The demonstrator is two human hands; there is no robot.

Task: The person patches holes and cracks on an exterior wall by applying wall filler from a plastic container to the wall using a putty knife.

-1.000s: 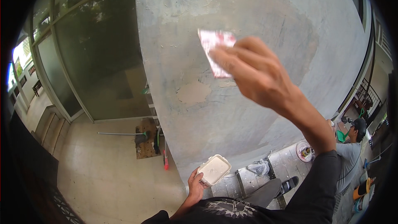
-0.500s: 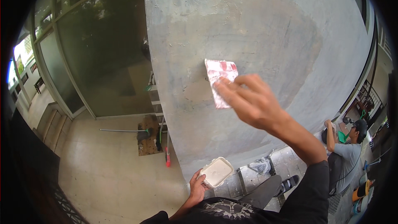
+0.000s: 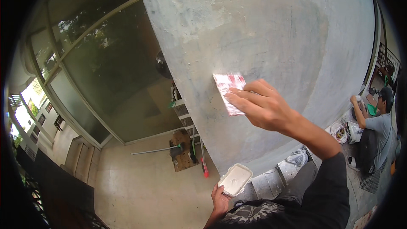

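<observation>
My right hand (image 3: 269,108) grips a flat putty spreader (image 3: 229,85), red or pink and smeared with white. The spreader lies at the surface of a grey, patchily plastered wall (image 3: 267,46), its upper edge blurred by motion. Fingers lie across its face, so part of it is hidden. Lower down, my left hand (image 3: 219,200) holds a small off-white rectangular tub (image 3: 243,184) by its side and corner. Pale putty (image 3: 236,179) sits inside the tub, which is tilted toward me.
Left of the wall's edge are a large dark glass panel (image 3: 127,68), a ladder (image 3: 183,114), a long-handled broom (image 3: 157,149) on a stained board (image 3: 182,161) and a red-ended tool (image 3: 205,169). At right a co-worker (image 3: 377,123) crouches beside a white bucket (image 3: 338,132).
The view has swung, shifting the scene within the picture. My right hand still holds the spreader at the wall, now slightly lower in the picture. My left hand keeps hold of the tub.
</observation>
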